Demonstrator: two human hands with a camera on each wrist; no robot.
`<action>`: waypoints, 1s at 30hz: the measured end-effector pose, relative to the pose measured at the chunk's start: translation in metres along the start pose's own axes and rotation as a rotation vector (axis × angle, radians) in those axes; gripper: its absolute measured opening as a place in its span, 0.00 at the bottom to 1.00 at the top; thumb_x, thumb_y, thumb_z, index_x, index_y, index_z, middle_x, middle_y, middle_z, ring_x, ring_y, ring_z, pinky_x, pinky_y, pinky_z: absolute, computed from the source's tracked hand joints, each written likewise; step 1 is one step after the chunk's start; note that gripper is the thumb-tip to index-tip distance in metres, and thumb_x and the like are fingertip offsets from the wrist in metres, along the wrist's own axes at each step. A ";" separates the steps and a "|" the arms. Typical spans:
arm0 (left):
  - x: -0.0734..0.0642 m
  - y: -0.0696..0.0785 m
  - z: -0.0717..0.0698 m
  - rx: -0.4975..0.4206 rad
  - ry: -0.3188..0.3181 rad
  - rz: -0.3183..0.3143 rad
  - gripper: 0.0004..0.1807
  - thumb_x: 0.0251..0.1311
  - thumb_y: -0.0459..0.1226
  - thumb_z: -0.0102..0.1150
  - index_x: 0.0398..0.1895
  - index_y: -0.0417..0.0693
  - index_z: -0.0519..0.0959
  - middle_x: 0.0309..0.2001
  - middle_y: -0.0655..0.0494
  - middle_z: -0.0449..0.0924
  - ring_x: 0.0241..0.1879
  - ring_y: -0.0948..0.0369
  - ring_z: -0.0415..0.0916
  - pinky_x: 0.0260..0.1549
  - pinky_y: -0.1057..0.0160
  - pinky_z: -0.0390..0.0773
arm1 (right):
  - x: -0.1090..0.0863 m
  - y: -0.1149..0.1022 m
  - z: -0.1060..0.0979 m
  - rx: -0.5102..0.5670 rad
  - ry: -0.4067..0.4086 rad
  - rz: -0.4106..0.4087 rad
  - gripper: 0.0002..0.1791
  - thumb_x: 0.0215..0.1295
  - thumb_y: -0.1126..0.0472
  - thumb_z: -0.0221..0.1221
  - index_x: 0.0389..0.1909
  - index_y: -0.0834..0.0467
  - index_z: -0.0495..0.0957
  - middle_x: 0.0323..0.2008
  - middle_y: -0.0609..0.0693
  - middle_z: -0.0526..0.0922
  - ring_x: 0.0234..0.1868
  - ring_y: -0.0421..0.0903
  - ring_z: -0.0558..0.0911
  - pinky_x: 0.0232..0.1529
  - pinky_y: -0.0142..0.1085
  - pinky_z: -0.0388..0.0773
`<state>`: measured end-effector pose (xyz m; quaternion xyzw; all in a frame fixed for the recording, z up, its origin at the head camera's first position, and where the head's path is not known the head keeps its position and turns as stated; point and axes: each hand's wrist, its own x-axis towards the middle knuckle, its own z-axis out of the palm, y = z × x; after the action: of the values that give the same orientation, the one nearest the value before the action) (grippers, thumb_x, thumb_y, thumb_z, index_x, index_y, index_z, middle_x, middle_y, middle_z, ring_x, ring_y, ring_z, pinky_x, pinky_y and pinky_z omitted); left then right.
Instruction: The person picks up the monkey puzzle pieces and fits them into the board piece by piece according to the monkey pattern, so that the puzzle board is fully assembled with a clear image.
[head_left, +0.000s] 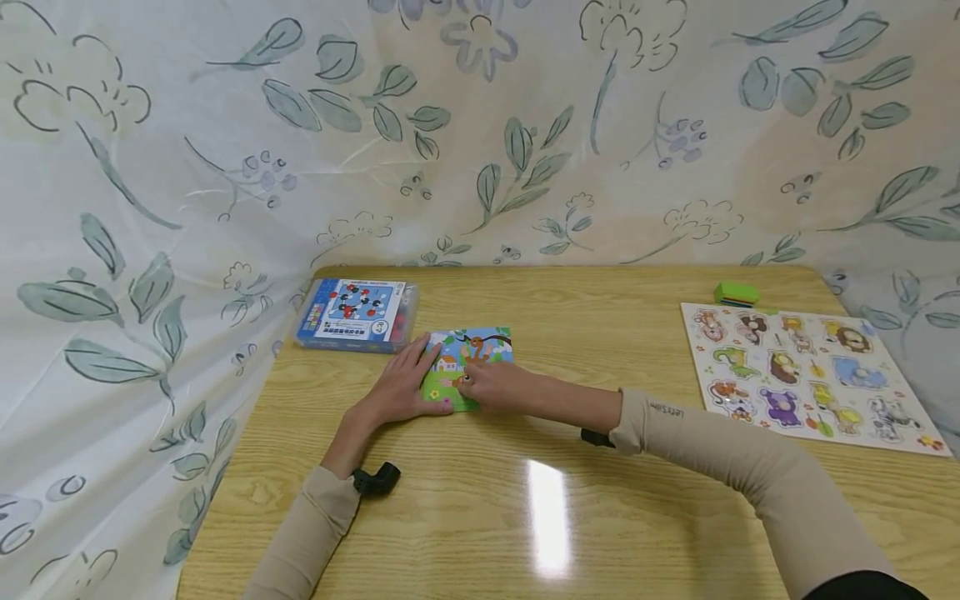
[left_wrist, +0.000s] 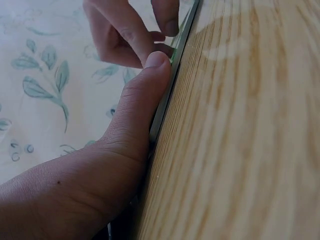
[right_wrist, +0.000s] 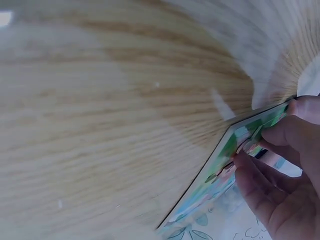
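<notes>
A small square picture puzzle board (head_left: 448,364), printed with a house, a tree branch and grass, lies on the table. My left hand (head_left: 401,385) rests along its left side, the fingers stretched over the upper left edge and the thumb on the lower edge. From the right, my right hand (head_left: 497,388) reaches over the lower right of the board. Between its thumb and fingers it pinches a small puzzle piece (right_wrist: 248,145), close against the board's surface. Most of that piece is covered by the fingers.
Beyond my left hand lies a clear-and-blue plastic case (head_left: 358,313) with a molecule picture on its lid. At the right a large animal puzzle sheet (head_left: 757,358) lies flat, a green block (head_left: 737,293) at its top edge. A floral curtain (head_left: 480,167) hangs behind the wooden table (head_left: 465,517).
</notes>
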<state>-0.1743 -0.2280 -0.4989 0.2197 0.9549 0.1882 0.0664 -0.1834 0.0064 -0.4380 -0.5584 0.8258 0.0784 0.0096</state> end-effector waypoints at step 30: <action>0.003 -0.001 0.001 -0.009 -0.006 0.004 0.61 0.48 0.66 0.63 0.79 0.51 0.44 0.79 0.46 0.37 0.78 0.45 0.39 0.71 0.37 0.49 | -0.192 0.018 0.027 0.512 0.110 0.535 0.42 0.56 0.43 0.68 0.67 0.60 0.68 0.62 0.63 0.72 0.63 0.63 0.71 0.57 0.56 0.74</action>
<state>-0.1771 -0.2275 -0.5002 0.2219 0.9534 0.1921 0.0698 -0.1296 0.1938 -0.4425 -0.3058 0.9346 -0.1611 0.0839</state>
